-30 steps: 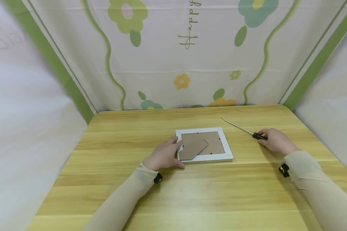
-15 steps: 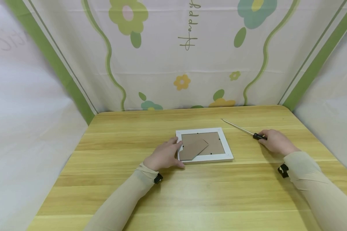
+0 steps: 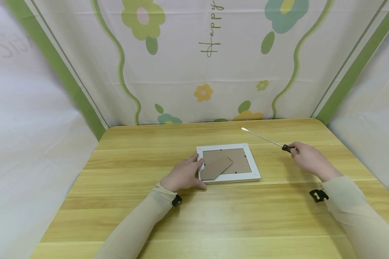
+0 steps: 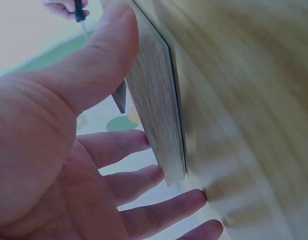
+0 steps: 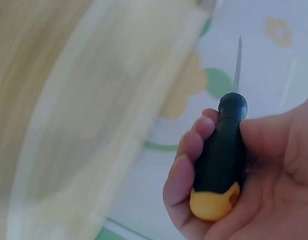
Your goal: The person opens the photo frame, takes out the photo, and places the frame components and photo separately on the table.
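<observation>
A white picture frame (image 3: 254, 166) lies back side up on the table, with a brown backboard (image 3: 240, 165) and a folded stand flap (image 3: 215, 169). My left hand (image 3: 183, 173) rests at its left side, thumb along the near edge and extended fingertips at the left rim. In the left wrist view the wood-grained frame side (image 4: 156, 100) shows beyond the thumb. My right hand (image 3: 312, 160) grips a screwdriver (image 5: 219, 155) by its black handle with a yellow end. Its long metal shaft (image 3: 264, 138) points left and away, past the frame's far right corner. My palm hides part of the handle.
The wooden table (image 3: 233, 219) ends at a flowered cloth backdrop (image 3: 175, 64). White cloth walls (image 3: 35, 136) rise on both sides. A black strap (image 3: 318, 195) sits at my right wrist, another black strap (image 3: 177, 200) at the left.
The right hand has shifted its hold on the screwdriver, and the tip has swung slightly left and away. My left hand and the picture frame stay in place.
</observation>
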Motion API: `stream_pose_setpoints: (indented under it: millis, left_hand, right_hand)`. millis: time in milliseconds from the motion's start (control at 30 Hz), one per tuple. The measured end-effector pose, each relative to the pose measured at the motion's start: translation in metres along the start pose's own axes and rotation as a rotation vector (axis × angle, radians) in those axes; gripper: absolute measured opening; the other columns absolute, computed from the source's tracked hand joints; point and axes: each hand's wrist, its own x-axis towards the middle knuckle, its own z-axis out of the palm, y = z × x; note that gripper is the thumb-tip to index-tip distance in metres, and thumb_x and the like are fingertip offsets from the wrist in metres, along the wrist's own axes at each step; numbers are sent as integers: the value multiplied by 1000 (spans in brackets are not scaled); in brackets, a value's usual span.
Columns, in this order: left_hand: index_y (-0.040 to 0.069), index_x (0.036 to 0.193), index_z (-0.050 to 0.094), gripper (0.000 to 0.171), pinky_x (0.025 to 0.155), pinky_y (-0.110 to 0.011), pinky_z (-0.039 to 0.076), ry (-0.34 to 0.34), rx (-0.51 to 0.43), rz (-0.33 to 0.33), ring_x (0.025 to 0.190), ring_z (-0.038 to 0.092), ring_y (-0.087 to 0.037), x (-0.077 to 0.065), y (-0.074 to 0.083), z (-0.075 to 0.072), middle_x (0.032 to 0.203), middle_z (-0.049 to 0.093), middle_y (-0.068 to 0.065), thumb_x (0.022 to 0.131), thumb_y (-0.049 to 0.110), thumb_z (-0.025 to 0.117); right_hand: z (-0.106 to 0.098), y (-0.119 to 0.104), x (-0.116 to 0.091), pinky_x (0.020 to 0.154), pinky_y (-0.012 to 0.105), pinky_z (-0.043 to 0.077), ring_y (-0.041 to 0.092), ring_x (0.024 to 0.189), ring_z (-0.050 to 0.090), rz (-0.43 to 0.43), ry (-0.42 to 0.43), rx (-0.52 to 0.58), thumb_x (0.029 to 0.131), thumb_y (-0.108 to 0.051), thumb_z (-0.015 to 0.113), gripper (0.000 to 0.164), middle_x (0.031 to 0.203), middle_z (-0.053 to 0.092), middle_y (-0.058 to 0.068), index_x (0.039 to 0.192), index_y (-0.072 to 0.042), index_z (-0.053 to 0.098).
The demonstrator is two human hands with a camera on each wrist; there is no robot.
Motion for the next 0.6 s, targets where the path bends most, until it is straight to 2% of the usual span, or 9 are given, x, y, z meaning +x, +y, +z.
stream_pose_setpoints:
  millis: [100,200,267,400,500,600]
  left_hand:
    - [7,153,37,98,109,-51,36,-8,4,-1,135,41,-43,0,0,0,159,25,-20,77,48,83]
    - [6,153,36,98,109,-50,36,-14,4,-2,136,40,-41,1,0,0,159,24,-21,77,48,83]
    - [6,153,36,98,110,-49,35,-19,5,-3,137,38,-41,1,0,0,159,23,-21,78,48,83]
    - [6,154,34,99,110,-49,34,-26,11,0,139,37,-40,1,-1,-1,160,22,-20,78,49,81]
    - [5,154,35,99,110,-49,35,-27,18,7,139,37,-39,1,-1,-1,160,22,-20,78,50,81]
    - [5,154,35,99,109,-50,36,-31,19,9,139,37,-39,1,0,-3,160,22,-19,78,50,81]
  right_hand:
    - [-2,-15,-9,63,46,45,29,75,56,-48,21,-1,108,-39,35,55,98,62,21,135,7,49]
    - [-2,-30,-17,72,47,46,29,83,58,-103,54,-21,104,-47,44,56,107,65,20,130,0,58]
    - [-1,-39,-22,68,42,45,23,76,55,-142,62,-23,103,-47,48,50,97,66,12,125,-4,63]
    - [4,-53,-30,64,36,45,14,68,52,-261,69,-46,101,-39,56,36,88,66,-1,115,-8,69]
    - [11,-62,-33,66,35,48,10,70,54,-330,63,-60,99,-34,61,29,92,69,-3,112,-10,72]
    - [17,-68,-34,67,34,48,9,71,55,-352,48,-78,97,-33,65,26,93,69,-5,111,-12,73]
